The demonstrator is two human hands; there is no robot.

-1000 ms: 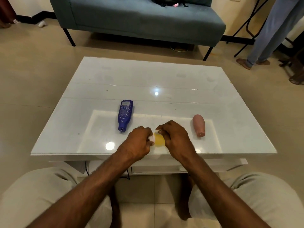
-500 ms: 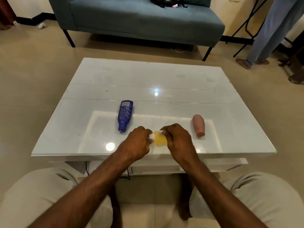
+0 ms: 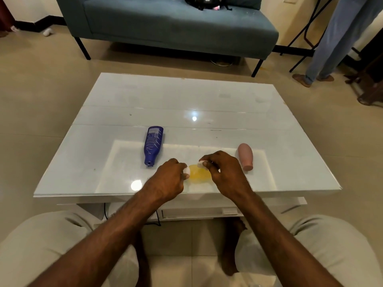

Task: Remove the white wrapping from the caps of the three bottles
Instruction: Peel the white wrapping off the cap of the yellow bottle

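1. Blue bottle (image 3: pixel 153 145): we record it lying on its side on the white table (image 3: pixel 186 96), left of the yellow bottle (image 3: pixel 199 175) and somewhat beyond it, cap end pointing towards us, clear of both hands.
2. Left hand (image 3: pixel 167 183): at the yellow bottle's left end, fingers curled round that end, where a white patch shows between the fingertips. We log it as grasping the bottle.
3. Yellow bottle: lying crosswise near the table's front edge, between our two hands.
4. White wrapping (image 3: pixel 201 163): a small scrap at the yellow bottle's far edge, held in the right fingertips.
5. Right hand (image 3: pixel 226 175): at the yellow bottle's right end, thumb and forefinger pinching the wrapping. We cannot tell whether its other fingers touch the bottle.
6. Pink bottle (image 3: pixel 245 156): on its side, right of the yellow bottle, just beyond the right hand, cap end towards us.
7. Sofa (image 3: pixel 176 25): well beyond the yellow bottle.
8. Standing person's legs (image 3: pixel 335 38): far beyond the yellow bottle, to its right.
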